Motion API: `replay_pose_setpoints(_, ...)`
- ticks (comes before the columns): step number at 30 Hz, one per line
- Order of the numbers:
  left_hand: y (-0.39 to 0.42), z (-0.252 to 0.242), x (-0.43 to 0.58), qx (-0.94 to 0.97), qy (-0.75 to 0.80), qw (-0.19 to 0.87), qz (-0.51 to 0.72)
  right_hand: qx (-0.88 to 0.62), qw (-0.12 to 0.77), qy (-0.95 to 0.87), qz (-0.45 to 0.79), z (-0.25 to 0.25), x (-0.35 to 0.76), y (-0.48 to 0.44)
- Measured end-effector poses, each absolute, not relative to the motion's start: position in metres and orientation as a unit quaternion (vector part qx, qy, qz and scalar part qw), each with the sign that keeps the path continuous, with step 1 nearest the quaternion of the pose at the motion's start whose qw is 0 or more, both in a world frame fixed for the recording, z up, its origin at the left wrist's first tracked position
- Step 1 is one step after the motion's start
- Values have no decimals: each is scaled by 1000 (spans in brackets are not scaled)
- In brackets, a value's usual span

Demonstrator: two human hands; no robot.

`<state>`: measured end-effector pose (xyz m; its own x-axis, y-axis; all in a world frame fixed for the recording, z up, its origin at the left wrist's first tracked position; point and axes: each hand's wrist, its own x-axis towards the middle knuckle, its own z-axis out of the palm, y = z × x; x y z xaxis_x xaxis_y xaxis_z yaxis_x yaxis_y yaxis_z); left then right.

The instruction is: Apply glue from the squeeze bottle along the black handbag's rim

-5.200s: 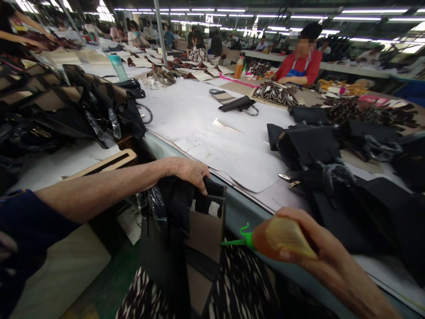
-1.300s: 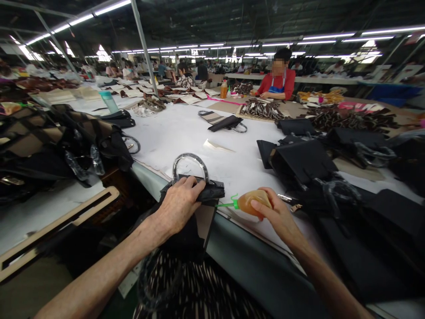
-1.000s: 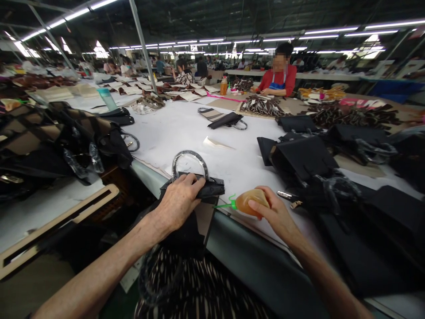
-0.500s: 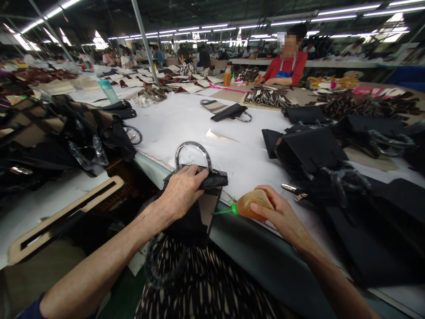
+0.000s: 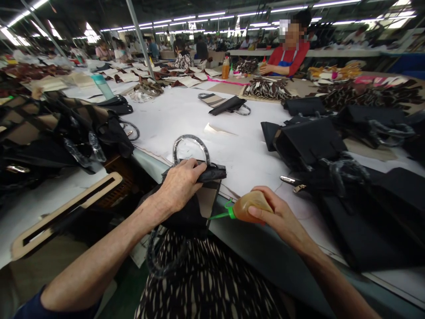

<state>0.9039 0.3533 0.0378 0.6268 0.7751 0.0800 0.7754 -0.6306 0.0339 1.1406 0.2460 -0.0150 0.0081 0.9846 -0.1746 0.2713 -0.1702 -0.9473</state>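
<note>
My left hand (image 5: 182,184) is closed on the upper edge of a black handbag (image 5: 186,221), which lies over the table's near edge. One round handle (image 5: 191,137), wrapped in clear plastic, stands up beyond the fingers, and a second handle (image 5: 166,261) hangs down by my lap. In my right hand (image 5: 274,210) is a squeeze bottle (image 5: 250,207) of amber liquid, tipped on its side. Its thin green nozzle points left, with the tip at the bag's right edge beside a beige panel (image 5: 210,199). Whether liquid comes out cannot be seen.
Black bags with wrapped handles (image 5: 312,150) are heaped on the right of the white table (image 5: 159,115), more bags (image 5: 83,124) on the left. A flat bag (image 5: 226,104) lies farther back. A beige slotted frame (image 5: 69,212) sits at lower left. Across the table a person in red (image 5: 287,60) works.
The bottle has moved slightly left and down, bringing its nozzle tip to the bag's edge. My left hand keeps its hold on the bag. The view has shifted a little.
</note>
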Motion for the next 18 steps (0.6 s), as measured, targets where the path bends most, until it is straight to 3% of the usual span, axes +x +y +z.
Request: replay_pose_setpoints(18,356,38,905,-904,-426,16,-41,-599,374,-489,512,-21,1133,223)
